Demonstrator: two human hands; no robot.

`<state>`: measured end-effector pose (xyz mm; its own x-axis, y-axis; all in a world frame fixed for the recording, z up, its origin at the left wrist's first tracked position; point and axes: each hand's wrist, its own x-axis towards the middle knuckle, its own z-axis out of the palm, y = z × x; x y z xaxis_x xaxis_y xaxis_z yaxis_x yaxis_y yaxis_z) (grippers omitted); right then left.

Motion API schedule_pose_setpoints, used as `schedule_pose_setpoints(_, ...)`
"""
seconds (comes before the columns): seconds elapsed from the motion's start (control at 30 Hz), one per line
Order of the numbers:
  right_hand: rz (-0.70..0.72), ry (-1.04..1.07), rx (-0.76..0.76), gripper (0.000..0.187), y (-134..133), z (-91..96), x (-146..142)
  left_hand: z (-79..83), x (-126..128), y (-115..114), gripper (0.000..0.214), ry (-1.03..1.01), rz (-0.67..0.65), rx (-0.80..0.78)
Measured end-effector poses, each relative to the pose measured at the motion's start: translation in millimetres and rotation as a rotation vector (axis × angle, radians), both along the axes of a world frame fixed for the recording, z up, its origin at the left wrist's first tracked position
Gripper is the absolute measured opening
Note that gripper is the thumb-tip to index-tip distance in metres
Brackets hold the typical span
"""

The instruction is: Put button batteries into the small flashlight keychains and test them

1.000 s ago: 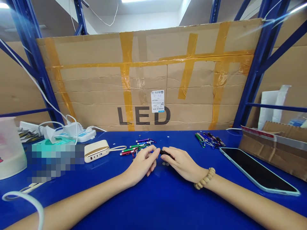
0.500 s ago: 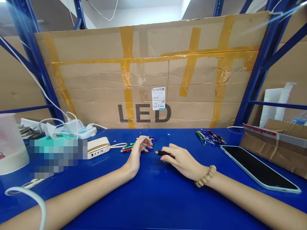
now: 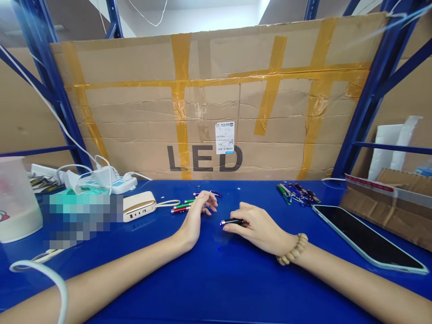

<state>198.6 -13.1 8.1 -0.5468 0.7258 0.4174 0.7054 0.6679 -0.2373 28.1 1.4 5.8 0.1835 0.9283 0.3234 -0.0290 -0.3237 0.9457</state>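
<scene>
- Pinching a slim black cylindrical penlight (image 3: 232, 222) between the thumb and curled fingers of the right hand (image 3: 261, 227), out in front of the tall brown cardboard sheet (image 3: 145, 121) lettered LED, roughly below its D.
- Pointing the violet-glowing tip toward the sheet's left end, with a small bright blue dot (image 3: 218, 248) on the glossy blue tabletop (image 3: 216, 292), farther out from the sheet than the tip.
- Holding the left hand (image 3: 194, 218) on edge in front of the sheet's E, fingers loosely spread and bent, with nothing visible in the grasp.
- Partly covering a loose group of red, green and purple metal penlights (image 3: 180, 209) near the sheet's foot, below L and E; cannot tell about contact.
- Near the sheet's foot, toward its right end, a second cluster of green, blue and dark metal penlights (image 3: 297, 193), well apart from both hands.
- Judging by glow and dot, probably in the middle of a light check.
- Calling next, most likely, for a steady grip and a clear look at the dot, then a release beside one group; cannot tell which.
</scene>
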Motion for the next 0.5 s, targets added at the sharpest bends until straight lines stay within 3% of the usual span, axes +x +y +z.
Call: schedule_pose_setpoints(0.5,-0.006,-0.032,-0.054,0.030,2.6,1.0,1.5,-0.8,1.0,1.1,0.028,0.001,0.009,-0.006)
